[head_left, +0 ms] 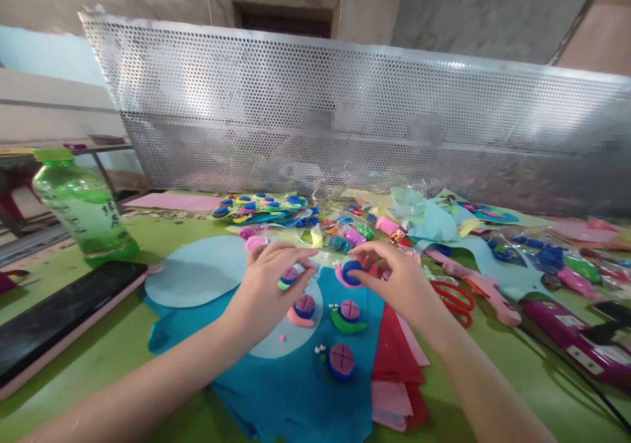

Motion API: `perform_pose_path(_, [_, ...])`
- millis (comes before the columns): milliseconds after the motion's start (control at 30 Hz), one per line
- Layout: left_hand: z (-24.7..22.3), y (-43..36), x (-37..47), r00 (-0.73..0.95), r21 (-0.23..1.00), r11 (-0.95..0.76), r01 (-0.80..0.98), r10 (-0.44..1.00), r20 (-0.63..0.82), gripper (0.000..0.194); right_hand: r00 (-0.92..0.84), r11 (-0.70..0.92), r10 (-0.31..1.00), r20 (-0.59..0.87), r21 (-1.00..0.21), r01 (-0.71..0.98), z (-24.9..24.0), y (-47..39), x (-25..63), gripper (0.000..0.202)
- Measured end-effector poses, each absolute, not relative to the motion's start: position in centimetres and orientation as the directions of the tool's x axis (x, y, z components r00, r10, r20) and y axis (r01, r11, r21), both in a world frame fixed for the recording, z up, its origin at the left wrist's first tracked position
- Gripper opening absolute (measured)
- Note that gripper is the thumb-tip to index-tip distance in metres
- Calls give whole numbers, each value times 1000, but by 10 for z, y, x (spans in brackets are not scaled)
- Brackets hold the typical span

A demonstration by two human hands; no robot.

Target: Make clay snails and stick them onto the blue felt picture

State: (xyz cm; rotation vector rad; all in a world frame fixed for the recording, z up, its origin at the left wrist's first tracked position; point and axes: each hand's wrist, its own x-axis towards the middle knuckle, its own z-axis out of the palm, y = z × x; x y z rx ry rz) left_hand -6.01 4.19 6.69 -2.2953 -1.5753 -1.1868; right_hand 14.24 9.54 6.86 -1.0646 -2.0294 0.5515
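My left hand (pixel 276 282) is above the pale blue paper circle, its thumb and fingers bent around a gap, with a small clay snail (pixel 289 277) partly hidden beside them. My right hand (pixel 387 272) has its thumb and index finger at a blue clay disc (pixel 351 273) on a pink snail body. Lower down, a green snail with a purple shell (pixel 350 310) and a purple-and-blue shell (pixel 342 361) with small eyes lie on blue felt (pixel 296 397). A pink-bodied snail (pixel 304 306) rests on the pale circle (pixel 276 348).
At left stand a green bottle (pixel 86 206) and a black phone (pixel 64 315). Clay pieces in clear wrap (pixel 352 233) lie behind my hands. Red scissors (pixel 456 302), a pink glue gun (pixel 486 292) and a purple power strip (pixel 576 344) are at right. A perforated metal panel (pixel 276 114) rises behind.
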Motion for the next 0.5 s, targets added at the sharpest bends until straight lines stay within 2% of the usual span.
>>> perform_pose_path(233, [77,27,-61,127,243,-516,822,581,804,19,-443,605,786,432,-687,403,79,76,141,21])
perform_pose_path(500, [85,17,-55,239,100,-533,840,529,814,23,-441,681,727,526,-632,370,86,66,147,20])
